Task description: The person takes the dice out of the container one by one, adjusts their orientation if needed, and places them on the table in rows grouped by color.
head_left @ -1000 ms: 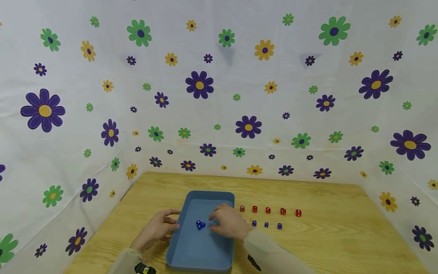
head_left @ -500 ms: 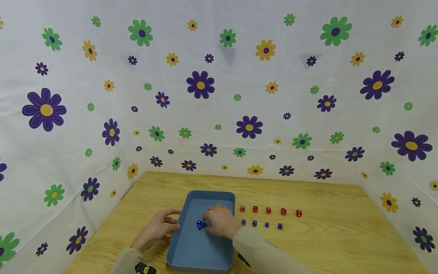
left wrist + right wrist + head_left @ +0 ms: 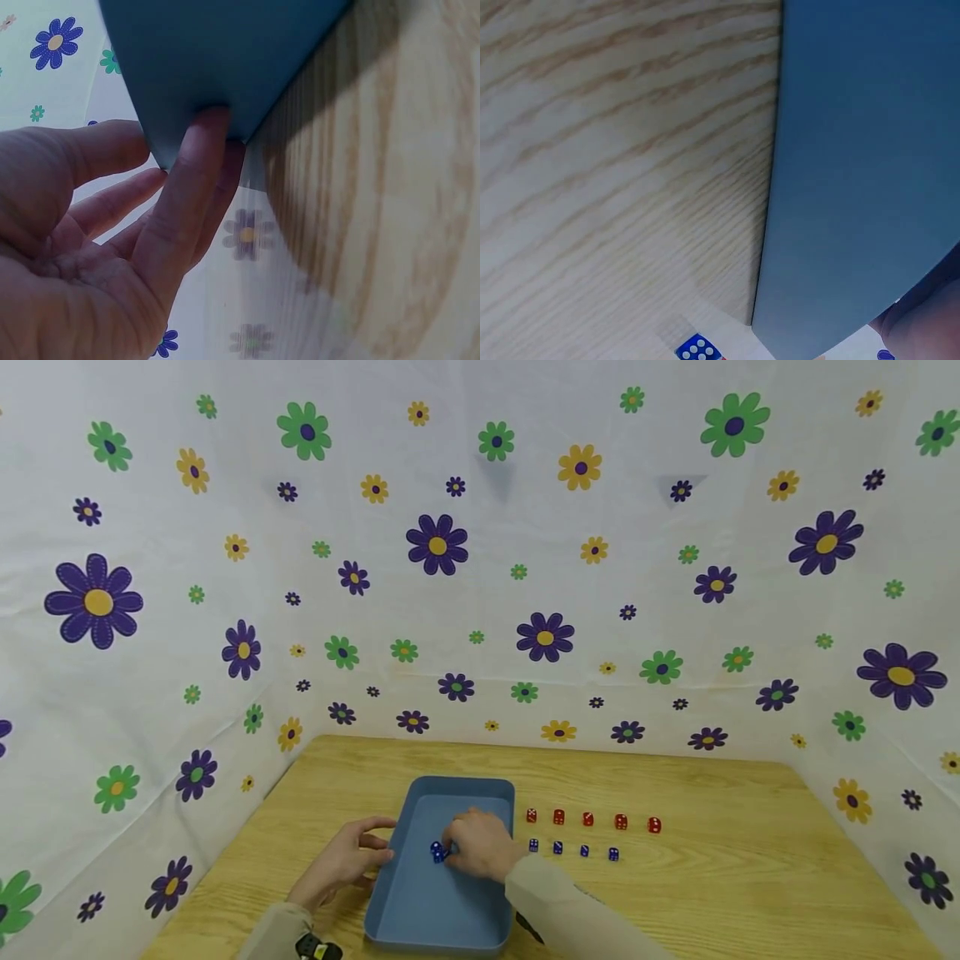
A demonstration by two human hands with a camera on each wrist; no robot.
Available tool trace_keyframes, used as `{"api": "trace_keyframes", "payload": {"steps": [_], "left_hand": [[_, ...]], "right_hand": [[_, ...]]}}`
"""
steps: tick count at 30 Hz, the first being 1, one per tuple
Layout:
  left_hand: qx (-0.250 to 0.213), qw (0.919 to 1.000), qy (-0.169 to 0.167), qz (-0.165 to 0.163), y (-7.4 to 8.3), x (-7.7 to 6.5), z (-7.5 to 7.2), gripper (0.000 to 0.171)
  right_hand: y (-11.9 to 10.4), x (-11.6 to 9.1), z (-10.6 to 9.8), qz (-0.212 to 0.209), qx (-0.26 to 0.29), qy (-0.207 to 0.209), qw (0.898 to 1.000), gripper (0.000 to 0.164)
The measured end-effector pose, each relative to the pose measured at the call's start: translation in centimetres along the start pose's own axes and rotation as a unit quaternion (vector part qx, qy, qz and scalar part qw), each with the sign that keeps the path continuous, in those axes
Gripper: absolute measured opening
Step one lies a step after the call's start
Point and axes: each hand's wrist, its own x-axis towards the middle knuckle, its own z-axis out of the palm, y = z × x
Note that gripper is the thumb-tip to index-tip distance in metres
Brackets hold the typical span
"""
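Note:
My left hand (image 3: 347,862) is at the left side of a shallow blue tray (image 3: 438,918), its fingertips (image 3: 208,127) against the outer wall and its thumb by the rim. Inside the tray, a small cluster of blue dice (image 3: 437,852) sits left of centre. My right hand (image 3: 483,846) reaches over the tray's right rim, thumb and forefinger curled round the rightmost blue die (image 3: 447,853) of that cluster. In the right wrist view, the tray wall (image 3: 847,172) hides most of this hand.
Right of the tray, a row of several red dice (image 3: 588,818) lies on the wooden table (image 3: 720,877). Nearer, a parallel row of several blue dice (image 3: 558,848) runs alongside it. White flowered cloth (image 3: 495,527) encloses the table's back and sides.
My right hand has moved left within the tray, and its fingertips have come in on the rightmost blue die. The left hand and the tray have stayed in place.

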Motion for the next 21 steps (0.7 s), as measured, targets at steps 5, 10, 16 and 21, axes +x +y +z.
{"api": "trace_keyframes", "payload": {"steps": [5,10,16,21], "left_hand": [[0.001,1.0,-0.003,-0.003,-0.1,0.1,0.1,0.049],[0.005,1.0,0.002,-0.001,0.0,0.1,0.2,0.049],[0.006,1.0,0.004,-0.001,0.1,0.0,0.2,0.048],[0.004,1.0,0.004,0.005,0.0,0.0,0.2,0.049]], "right_hand": [[0.3,-0.2,0.2,0.003,0.009,0.001,1.0,0.009],[0.8,-0.7,-0.2,0.013,0.027,0.014,0.999,0.009],[1.6,-1.5,-0.9,0.014,0.036,0.026,0.999,0.011],[2.2,-2.2,-1.1,0.012,0.023,0.042,0.999,0.012]]}}
